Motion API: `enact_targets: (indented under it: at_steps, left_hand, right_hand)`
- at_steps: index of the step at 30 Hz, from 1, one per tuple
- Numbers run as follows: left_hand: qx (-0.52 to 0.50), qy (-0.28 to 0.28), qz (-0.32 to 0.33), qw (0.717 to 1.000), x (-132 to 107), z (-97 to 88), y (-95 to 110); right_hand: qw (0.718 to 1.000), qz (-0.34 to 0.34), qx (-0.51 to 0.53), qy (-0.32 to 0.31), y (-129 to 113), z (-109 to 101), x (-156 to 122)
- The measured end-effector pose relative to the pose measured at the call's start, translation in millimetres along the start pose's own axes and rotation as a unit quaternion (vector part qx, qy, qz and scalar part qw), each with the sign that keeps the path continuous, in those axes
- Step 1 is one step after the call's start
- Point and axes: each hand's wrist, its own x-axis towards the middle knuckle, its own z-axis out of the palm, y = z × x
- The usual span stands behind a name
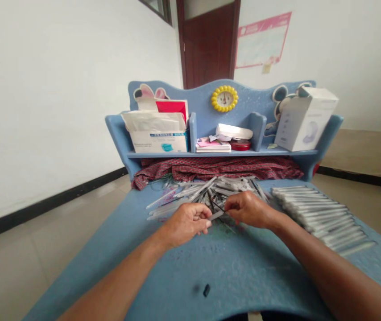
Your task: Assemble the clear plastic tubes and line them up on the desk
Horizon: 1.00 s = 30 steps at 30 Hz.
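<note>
My left hand [186,224] is closed in a pinch on a short grey stick [216,215] over the blue desk [217,272]. My right hand [248,208] is closed too, pinching the other end of the same stick along with a thin dark strip. Just behind both hands lies a loose heap of grey sticks [201,192]. To the right, a neat row of grey sticks [320,216] is laid side by side.
A shelf at the desk's back holds a box of masks [159,133], papers and a red tin [240,145], a white carton [306,118] and a yellow clock [224,98]. Red checked cloth [217,168] lies under the shelf. A brown door [209,42] stands behind.
</note>
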Motion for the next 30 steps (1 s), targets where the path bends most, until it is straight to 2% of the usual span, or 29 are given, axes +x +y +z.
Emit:
enact_targets:
  at_steps: [2, 4, 8, 11, 19, 24, 30]
  left_hand:
    - [0.027, 0.049, 0.007, 0.998, 3, 5.6, -4]
    - [0.069, 0.099, 0.033, 0.992, 6, 12.0, -10]
    - [0.123, 0.108, 0.081, 0.983, 11, 19.0, -21]
    - [0.163, 0.101, 0.109, 0.975, 14, 18.1, -26]
    - [0.173, 0.1, 0.176, 0.964, 12, 20.5, -22]
    - [0.142, 0.114, 0.22, 0.958, 10, 17.2, -19]
    - [0.136, 0.103, 0.25, 0.953, 8, 12.3, -15]
  right_hand:
    - [0.998, -0.037, -0.058, -0.002, -5, 5, -3]
    - [0.994, -0.074, -0.07, -0.048, -12, 11, -8]
    - [0.977, -0.128, -0.084, -0.146, -26, 25, -18]
    - [0.973, -0.128, -0.09, -0.172, -28, 33, -20]
    - [0.983, -0.077, -0.074, -0.147, -22, 41, -22]
    - [0.991, -0.04, -0.015, -0.125, -16, 45, -22]
    - [0.997, -0.019, -0.009, -0.07, -9, 45, -20]
